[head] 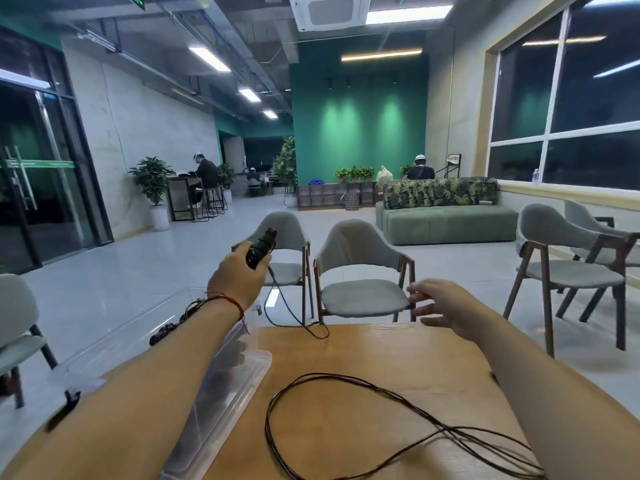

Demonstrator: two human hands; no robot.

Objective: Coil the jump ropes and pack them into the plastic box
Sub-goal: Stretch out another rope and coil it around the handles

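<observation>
- Two hands work above a wooden tabletop. The left hand is raised past its far edge, and the right hand reaches forward at a lower height.
- Left hand: its fingers are clenched round the black handles of a jump rope, which are bunched together and point up and away.
- Right hand: its fingers are released, lightly spread and hold nothing. It is apart from the cord.
- Cord: a thin black line drops from the handles to the far edge of the tabletop. More of it lies in a wide, loose loop of several strands across the near half.
- Plastic box: clear and long, it sits at the left side of the tabletop under the left forearm. The dark shapes inside are too blurred to name.
- Handling (judgement): the cord looks light, limp and smooth. It is likely to spring out of a coil and to snag on itself where the strands cross.
- Grasp (judgement): the rigid handles are the sure place to take hold. The free hand would best gather the slack close below them and lay even turns before the bundle goes into the box.
- Background: grey chairs stand just beyond the tabletop.
</observation>
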